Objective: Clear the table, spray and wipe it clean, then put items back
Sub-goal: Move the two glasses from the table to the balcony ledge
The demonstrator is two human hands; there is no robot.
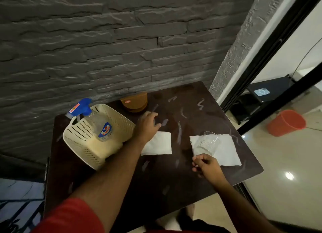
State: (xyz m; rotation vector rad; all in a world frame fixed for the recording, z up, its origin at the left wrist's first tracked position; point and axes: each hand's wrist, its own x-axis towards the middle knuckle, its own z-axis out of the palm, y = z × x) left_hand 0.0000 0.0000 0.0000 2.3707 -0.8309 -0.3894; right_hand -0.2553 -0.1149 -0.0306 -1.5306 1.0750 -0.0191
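left hand [148,123]: fingers curled loosely, tips down near the tabletop just beyond the far edge of the left napkin [157,143]; whether they pinch anything small cannot be told. right hand [206,164]: fingers bent inward in a loose clench, thumb against the forefinger, at the near left corner of the right napkin [226,151]; it may be pinching that corner, but the grip is not clear. a clear glass [207,142] rests on the right napkin, just beyond the right hand and apparently untouched. taking the glass as the landmark: the left napkin lies flat to its left, a basket [90,140] sits farther left at the table edge with a spray bottle [97,123] leaning in it, and an orange container [135,102] stands beyond and to the left, against the wall. the table [174,180] is dark, and pale smears show across much of its top. progress, as a judgement: clearing is at an early stage, since all items are on the table. spraying, wiping and putting back are not yet done.
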